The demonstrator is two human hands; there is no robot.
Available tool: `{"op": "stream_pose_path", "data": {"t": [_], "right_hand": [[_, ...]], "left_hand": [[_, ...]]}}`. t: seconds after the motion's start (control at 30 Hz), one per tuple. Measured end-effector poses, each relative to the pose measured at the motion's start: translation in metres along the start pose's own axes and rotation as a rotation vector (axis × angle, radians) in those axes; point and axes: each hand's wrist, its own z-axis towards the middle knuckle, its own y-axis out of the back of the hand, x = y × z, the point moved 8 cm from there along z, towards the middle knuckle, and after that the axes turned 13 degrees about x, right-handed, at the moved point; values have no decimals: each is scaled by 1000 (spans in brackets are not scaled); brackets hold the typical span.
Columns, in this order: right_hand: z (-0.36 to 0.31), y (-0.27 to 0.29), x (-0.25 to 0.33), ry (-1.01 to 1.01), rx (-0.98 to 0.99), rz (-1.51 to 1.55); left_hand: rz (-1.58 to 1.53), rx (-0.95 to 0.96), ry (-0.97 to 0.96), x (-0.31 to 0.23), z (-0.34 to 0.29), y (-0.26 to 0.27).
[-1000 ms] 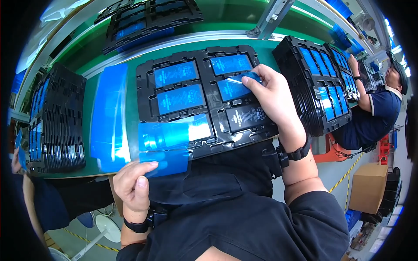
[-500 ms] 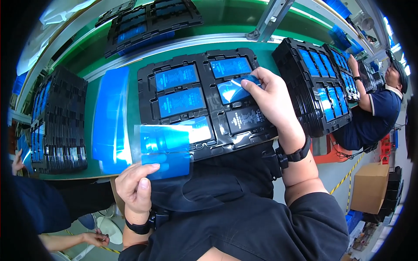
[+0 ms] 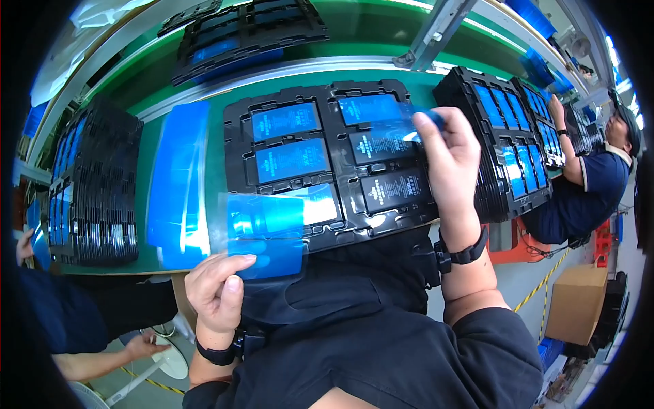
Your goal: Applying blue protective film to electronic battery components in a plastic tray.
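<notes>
A black plastic tray point(image 3: 346, 221) lies before me with flat packs that look like phone batteries in its pockets. In the right column, the middle pack point(image 3: 381, 146) and the nearest pack point(image 3: 390, 189) show bare black faces with white print. Blue covers the far right pack point(image 3: 364, 109) and the left-column packs point(image 3: 293, 161). My right hand point(image 3: 455, 153) pinches a blue film point(image 3: 409, 117), lifted and blurred over the tray's right side. Closed on clear-edged blue film sheets point(image 3: 272, 255), my left hand point(image 3: 216, 290) stays at the tray's near left corner.
Blue film strips point(image 3: 176, 198) lie left of the tray on the green table point(image 3: 141, 170). Stacks of black trays stand left point(image 3: 95, 204) and right point(image 3: 484, 170). Another tray point(image 3: 252, 31) sits behind a metal rail. Co-workers are at the right point(image 3: 579, 163) and lower left point(image 3: 109, 358).
My right hand has moved right and slightly up with the blue film, baring the right column's middle pack. The left hand keeps its sheets nearly still. The lower-left co-worker's hand has shifted.
</notes>
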Motion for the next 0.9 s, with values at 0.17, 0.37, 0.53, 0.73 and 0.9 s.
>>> {"op": "stream_pose_path", "data": {"t": [0.17, 0.37, 0.53, 0.73, 0.9], "right_hand": [[10, -14, 4, -10, 115, -231], [-2, -8, -16, -40, 163, -74], [0, 10, -63, -131, 173, 3], [9, 3, -44, -153, 101, 127], [14, 3, -55, -131, 113, 145]], "left_hand": [[-21, 38, 39, -1, -2, 6], [-400, 43, 94, 15, -12, -13], [-447, 70, 60, 5, -16, -21], [-446, 60, 56, 4, -6, -27], [-396, 18, 32, 4, 0, -18]]}}
